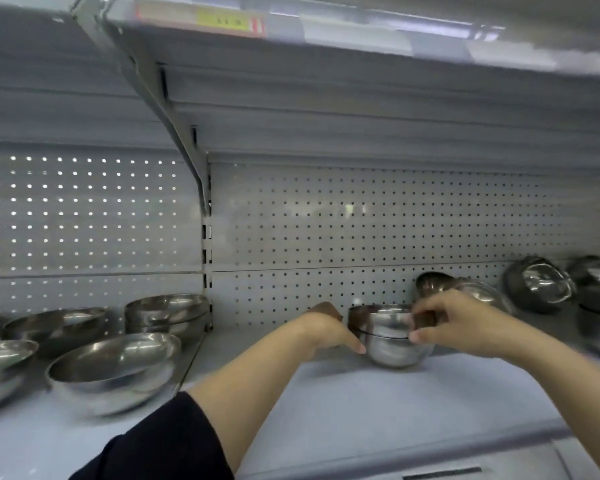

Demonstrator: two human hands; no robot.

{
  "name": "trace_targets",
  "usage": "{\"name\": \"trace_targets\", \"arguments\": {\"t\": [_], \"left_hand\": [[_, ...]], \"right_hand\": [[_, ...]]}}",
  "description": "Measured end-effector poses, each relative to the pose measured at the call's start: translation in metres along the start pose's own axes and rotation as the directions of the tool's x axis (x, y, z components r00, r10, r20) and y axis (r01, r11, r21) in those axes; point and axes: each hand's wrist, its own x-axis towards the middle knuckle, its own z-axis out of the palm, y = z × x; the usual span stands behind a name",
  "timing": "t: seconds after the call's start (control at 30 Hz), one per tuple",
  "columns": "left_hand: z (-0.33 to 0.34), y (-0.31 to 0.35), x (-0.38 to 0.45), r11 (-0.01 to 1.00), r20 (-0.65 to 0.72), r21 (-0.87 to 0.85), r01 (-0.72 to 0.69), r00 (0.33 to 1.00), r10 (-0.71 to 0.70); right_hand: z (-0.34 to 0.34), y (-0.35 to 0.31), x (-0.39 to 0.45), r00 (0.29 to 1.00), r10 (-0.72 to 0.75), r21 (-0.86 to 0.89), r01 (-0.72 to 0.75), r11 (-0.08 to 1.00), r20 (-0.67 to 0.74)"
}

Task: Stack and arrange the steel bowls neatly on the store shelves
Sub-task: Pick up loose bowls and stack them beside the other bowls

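Both hands hold a small stack of two steel bowls that stands on the grey shelf, near its back wall. The left hand fingers press its left side, and the right hand fingers grip its right rim. Wider bowls lie toward the shelf's left end, and tilted bowls lean at the right end.
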Motion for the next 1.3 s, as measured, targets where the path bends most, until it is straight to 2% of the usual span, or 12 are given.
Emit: {"name": "trace_targets", "arguments": {"t": [0.27, 0.63, 0.87, 0.97, 1.03, 1.2, 1.3], "left_hand": [[0.021, -0.015, 0.008, 0.979, -0.044, -0.179, -0.098, 0.995, 0.092], [0.026, -0.016, 0.009, 0.974, -0.053, -0.202, -0.105, 0.994, 0.096], [0.026, -0.018, 0.012, 0.960, -0.065, -0.266, -0.086, 0.995, 0.071], [0.022, -0.016, 0.016, 0.984, -0.093, -0.178, -0.024, 0.996, 0.008], [0.014, -0.017, 0.018, 0.992, -0.176, -0.122, 0.017, 0.984, -0.038], [-0.025, -0.033, 0.025, 0.960, -0.392, -0.274, 0.058, 0.905, -0.167], [-0.048, -0.054, 0.030, 0.942, -0.456, -0.321, 0.099, 0.856, -0.245]], "right_hand": [[0.007, 0.005, -0.006, 0.990, -0.134, -0.133, 0.138, 0.981, 0.039], [0.009, 0.004, -0.006, 0.985, -0.164, -0.182, 0.169, 0.969, 0.042], [0.014, 0.024, -0.006, 0.993, -0.116, -0.125, 0.112, 0.986, -0.025], [0.020, 0.020, 0.002, 0.991, -0.132, -0.008, 0.131, 0.991, -0.030], [0.023, 0.011, 0.012, 0.990, -0.140, 0.014, 0.140, 0.990, -0.012], [0.040, -0.034, 0.063, 0.992, -0.129, 0.005, 0.129, 0.992, 0.004], [0.056, -0.067, 0.097, 0.973, -0.227, -0.003, 0.228, 0.974, 0.043]]}}
